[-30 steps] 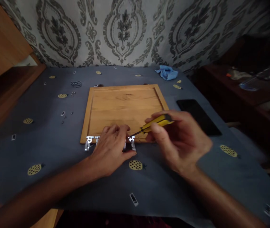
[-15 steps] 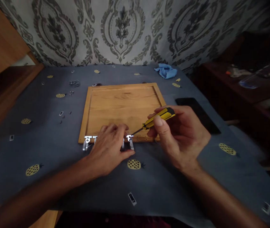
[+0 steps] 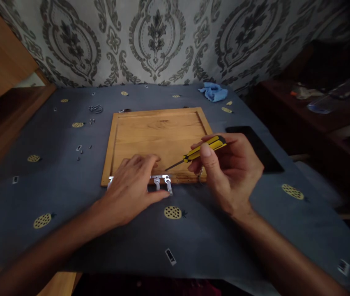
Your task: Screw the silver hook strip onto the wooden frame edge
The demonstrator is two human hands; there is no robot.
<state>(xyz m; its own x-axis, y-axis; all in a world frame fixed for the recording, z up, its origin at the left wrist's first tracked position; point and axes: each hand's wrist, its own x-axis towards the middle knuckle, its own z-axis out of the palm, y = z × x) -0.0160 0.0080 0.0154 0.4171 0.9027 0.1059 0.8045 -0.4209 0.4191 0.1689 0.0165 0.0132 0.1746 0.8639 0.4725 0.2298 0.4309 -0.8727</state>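
A wooden panel [image 3: 159, 135] lies flat on a grey-blue cloth with a pineapple print. A shiny metal bracket [image 3: 162, 181] sits along the panel's near edge. My left hand [image 3: 132, 190] lies flat over the bracket's left part, fingers stretched out and pressing on it. My right hand [image 3: 229, 170] is closed round a yellow and black screwdriver [image 3: 202, 149]. Its tip hangs a little above the panel, just past the bracket's right end.
Small screws and metal bits [image 3: 84, 148] lie scattered left of the panel, with a metal ring part [image 3: 96, 109] farther back. A blue rag [image 3: 213, 91] sits at the far right. A black phone [image 3: 255, 146] lies right of the panel. Dark shelves stand on both sides.
The screwdriver tip has lifted off the bracket's right end and drawn back to the right. My left hand has slid slightly left, uncovering more of the bracket.
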